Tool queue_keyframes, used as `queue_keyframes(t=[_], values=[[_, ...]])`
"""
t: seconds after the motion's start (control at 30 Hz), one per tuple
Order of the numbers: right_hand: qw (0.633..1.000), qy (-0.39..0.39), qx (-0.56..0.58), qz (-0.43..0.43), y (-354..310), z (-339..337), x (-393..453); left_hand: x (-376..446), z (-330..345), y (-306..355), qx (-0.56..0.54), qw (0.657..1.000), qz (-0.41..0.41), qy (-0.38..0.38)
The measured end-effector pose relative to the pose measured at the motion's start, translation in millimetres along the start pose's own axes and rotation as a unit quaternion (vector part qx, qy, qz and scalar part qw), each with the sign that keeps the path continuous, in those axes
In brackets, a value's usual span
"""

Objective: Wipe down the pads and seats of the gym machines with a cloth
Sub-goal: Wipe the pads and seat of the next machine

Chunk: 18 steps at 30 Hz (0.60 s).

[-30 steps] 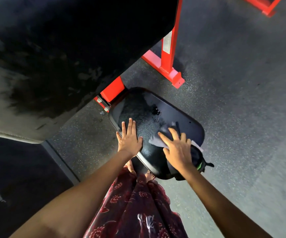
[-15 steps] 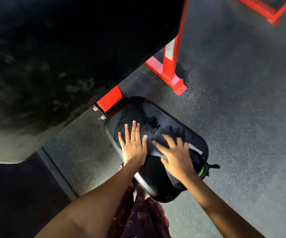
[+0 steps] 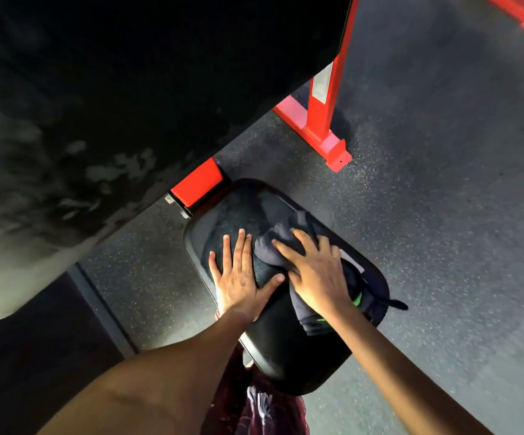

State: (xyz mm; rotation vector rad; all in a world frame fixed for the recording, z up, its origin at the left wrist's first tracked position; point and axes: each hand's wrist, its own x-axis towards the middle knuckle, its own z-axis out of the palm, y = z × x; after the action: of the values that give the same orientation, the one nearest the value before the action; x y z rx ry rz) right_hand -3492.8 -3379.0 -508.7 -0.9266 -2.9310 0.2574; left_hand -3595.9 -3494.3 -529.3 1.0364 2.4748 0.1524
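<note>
One seat [image 3: 289, 350] occupies the centre of the frame, lower middle, carried on a red frame [image 3: 199, 182] whose upright and foot stand toward the upper right. A large dark pad [image 3: 128, 89] fills the upper left, its lower edge showing pale scuffing. The seat appears firm, smooth and rigidly mounted; judged as fixed, it needs no holding, only steady pressure, and its glossy skin may let a cloth skid.

On the seat's right half lies the cloth [image 3: 274, 248], dark, soft and bunched. Judged light and limp, it will fold under a push, so it is best worked under a flat palm with the spread fingers pinning its folds. A second dark item with green trim [image 3: 356, 301] sits at the seat's right edge; its nature cannot be told.

The right hand [image 3: 315, 274] lies on top of the cloth, fingers extended and spread, pressing it down. The left hand [image 3: 240, 277] lies flat on bare seat just beside the cloth, fingers straight, thumb reaching toward the cloth's edge, holding nothing.
</note>
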Motion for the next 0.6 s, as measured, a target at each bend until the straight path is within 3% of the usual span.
queue_keyframes(t=[0.07, 0.23, 0.43, 0.6], values=[[1.0, 0.001, 0.002, 0.01, 18, -4, -10, -2, 0, 0, 0.004, 1.0, -0.005, -0.003], [0.989, -0.027, 0.022, 0.145, 14, -8, 37, -3, 2, 1, 0.017, 1.0, -0.004, -0.003], [0.997, -0.068, 0.034, -0.005, -3, -4, 24, 1, 5, 0, -0.009, 0.999, 0.005, 0.035], [0.998, -0.02, 0.023, 0.055, 22, -3, 6, 0, 10, -6, -0.015, 0.998, 0.012, 0.057]])
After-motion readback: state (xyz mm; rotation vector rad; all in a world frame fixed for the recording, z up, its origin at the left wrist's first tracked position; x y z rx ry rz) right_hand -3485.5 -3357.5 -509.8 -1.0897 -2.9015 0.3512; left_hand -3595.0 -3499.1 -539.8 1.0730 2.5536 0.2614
